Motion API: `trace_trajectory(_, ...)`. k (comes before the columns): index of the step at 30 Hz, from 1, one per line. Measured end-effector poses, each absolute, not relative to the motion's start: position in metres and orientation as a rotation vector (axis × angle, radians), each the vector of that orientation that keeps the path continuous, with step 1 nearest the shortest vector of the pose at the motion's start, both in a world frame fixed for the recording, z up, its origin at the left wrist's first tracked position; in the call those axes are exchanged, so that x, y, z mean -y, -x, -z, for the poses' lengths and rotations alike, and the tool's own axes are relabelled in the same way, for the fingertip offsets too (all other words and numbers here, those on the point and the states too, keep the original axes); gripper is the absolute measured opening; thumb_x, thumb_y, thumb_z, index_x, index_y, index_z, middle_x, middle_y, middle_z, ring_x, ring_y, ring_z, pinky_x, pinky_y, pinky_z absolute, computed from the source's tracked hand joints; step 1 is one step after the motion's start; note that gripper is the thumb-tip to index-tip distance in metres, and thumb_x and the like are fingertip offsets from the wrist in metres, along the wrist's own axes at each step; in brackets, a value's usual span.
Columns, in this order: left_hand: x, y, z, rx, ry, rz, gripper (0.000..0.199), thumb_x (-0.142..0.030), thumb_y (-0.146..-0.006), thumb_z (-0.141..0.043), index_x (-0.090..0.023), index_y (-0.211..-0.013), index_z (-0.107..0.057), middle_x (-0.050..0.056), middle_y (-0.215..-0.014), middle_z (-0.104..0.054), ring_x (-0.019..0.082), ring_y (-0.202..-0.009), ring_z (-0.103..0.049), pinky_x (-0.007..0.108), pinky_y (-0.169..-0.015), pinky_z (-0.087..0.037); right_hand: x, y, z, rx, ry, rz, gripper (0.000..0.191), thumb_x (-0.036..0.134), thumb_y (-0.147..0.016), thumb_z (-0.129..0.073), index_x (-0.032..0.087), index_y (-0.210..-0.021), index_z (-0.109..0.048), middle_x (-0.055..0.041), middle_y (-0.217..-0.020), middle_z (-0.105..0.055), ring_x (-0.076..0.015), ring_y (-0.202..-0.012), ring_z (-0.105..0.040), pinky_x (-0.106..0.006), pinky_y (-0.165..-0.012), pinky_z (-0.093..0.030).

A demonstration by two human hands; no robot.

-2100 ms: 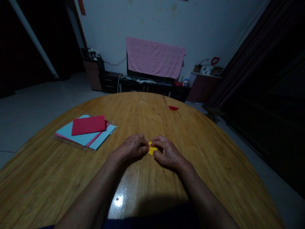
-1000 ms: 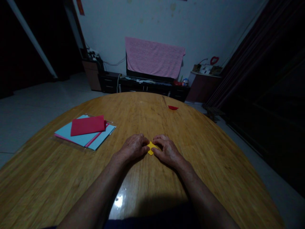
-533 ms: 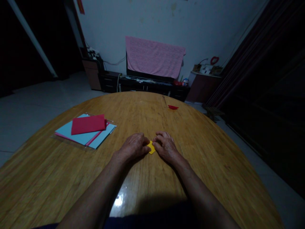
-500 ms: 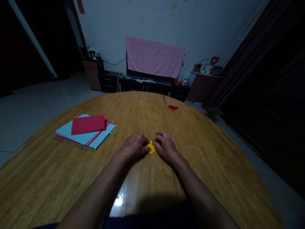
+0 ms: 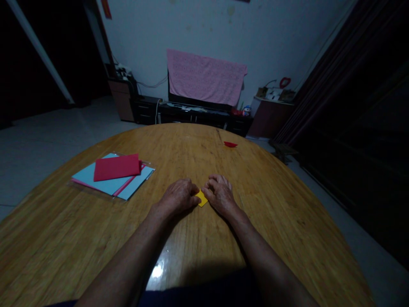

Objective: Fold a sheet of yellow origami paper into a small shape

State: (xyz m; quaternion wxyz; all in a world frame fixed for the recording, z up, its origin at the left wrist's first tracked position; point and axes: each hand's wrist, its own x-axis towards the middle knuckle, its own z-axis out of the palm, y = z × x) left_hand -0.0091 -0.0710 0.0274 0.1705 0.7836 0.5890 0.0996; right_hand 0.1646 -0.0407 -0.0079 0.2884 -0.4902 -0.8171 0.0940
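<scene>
The left hand (image 5: pixel 178 197) and right hand (image 5: pixel 220 195) lie close together on a round wooden table (image 5: pixel 271 200), near the middle of the side nearest the person. Between them, flat on the wood, is a small piece of yellow paper (image 5: pixel 201 198), its folds too small to make out. The left hand's fingers are pressed together, with their tips at the paper's left side. The right hand's fingers are curled and slightly spread, with their tips at the paper's upper right edge. Whether they pinch it or only press on it, I cannot tell. Toward the left edge of the table lies a stack of blue paper (image 5: pixel 107 183) and pink paper (image 5: pixel 96 186) in a clear plastic sleeve (image 5: pixel 76 184), with a red folded paper (image 5: pixel 116 167) on top. A small red scrap (image 5: pixel 230 144) lies near the far edge, well apart from the hands.
</scene>
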Motion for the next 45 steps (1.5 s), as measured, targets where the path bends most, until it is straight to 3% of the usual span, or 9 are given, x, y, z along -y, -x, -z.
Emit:
trace_trajectory(12,0.072,0.008,-0.027,-1.68,-2.228,-0.297,0.031,-0.041,-0.076,-0.058,-0.023,-0.098,-0.069,0.006,-0.09,-0.063,0.021,-0.084,-0.057,0.03,-0.068,-0.038,0.039,-0.194,0.009,2.278,1.187,-0.414,0.008,0.028,-0.077,-0.065,0.021,-0.074,-0.063,-0.0072,-0.12,-0.054,-0.0223,-0.116,-0.046,-0.04,-0.095,-0.033)
trace_trajectory(27,0.071,0.009,-0.026,-1.694,-2.253,-0.296,0.025,-0.041,-0.076,-0.058,-0.023,-0.087,-0.069,0.005,-0.087,-0.063,0.019,-0.081,-0.057,0.028,-0.063,-0.035,0.037,-0.168,0.012,2.06,1.395,-0.192,0.015,0.033,-0.074,-0.068,0.021,-0.069,-0.062,-0.0065,-0.102,-0.059,-0.0246,-0.1,-0.051,-0.041,-0.087,-0.034)
trace_trajectory(32,0.07,0.01,-0.026,-1.685,-2.188,-0.332,0.032,-0.042,-0.074,-0.059,-0.023,-0.097,-0.069,0.005,-0.091,-0.064,0.02,-0.084,-0.058,0.029,-0.067,-0.038,0.043,-0.174,0.005,2.133,1.212,-0.319,0.005,0.024,-0.075,-0.065,0.023,-0.08,-0.064,-0.0034,-0.1,-0.06,-0.0208,-0.1,-0.053,-0.04,-0.091,-0.033)
trace_trajectory(38,0.07,0.011,-0.025,-1.678,-2.176,-0.349,0.034,-0.042,-0.073,-0.059,-0.024,-0.101,-0.068,0.005,-0.092,-0.066,0.02,-0.084,-0.058,0.03,-0.068,-0.039,0.045,-0.182,0.003,2.218,1.048,-0.366,0.011,0.019,-0.077,-0.064,0.027,-0.085,-0.069,-0.0025,-0.106,-0.059,-0.0194,-0.106,-0.051,-0.039,-0.093,-0.032)
trace_trajectory(45,0.069,0.009,-0.026,-1.73,-2.108,-0.331,0.03,-0.042,-0.071,-0.061,-0.022,-0.093,-0.065,0.004,-0.088,-0.067,0.019,-0.08,-0.059,0.028,-0.064,-0.04,0.042,-0.179,0.004,2.295,1.01,-0.327,0.009,0.017,-0.079,-0.063,0.024,-0.082,-0.068,-0.0017,-0.093,-0.063,-0.0179,-0.093,-0.054,-0.037,-0.086,-0.035)
